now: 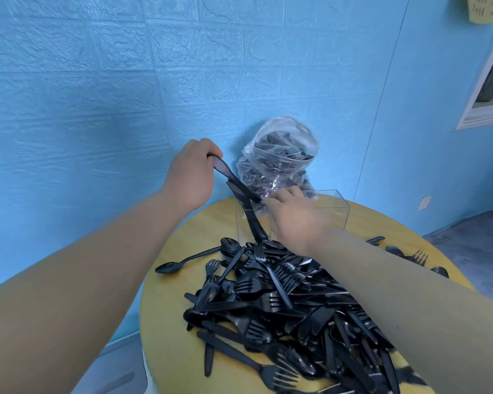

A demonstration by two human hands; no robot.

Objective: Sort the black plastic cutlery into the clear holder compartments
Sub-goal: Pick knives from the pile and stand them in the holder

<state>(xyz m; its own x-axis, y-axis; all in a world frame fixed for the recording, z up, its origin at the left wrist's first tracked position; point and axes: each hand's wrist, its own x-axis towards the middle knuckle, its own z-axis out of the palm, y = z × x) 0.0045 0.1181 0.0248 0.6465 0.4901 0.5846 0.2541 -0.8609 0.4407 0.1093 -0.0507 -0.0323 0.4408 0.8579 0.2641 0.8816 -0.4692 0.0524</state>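
Observation:
A big heap of black plastic cutlery, with forks, knives and spoons mixed, covers the round yellow table. Behind it stands the clear holder, its walls barely visible. My left hand is raised left of the holder and grips the handle ends of a few black pieces that slant down into the holder's left part. My right hand reaches over the holder's front rim, blurred, with its fingers at the lower end of those pieces; whether it holds them I cannot tell.
A clear plastic bag full of more black cutlery leans against the blue wall behind the holder. A lone spoon lies left of the heap. Loose pieces lie at the table's right edge. A window frame is at the far right.

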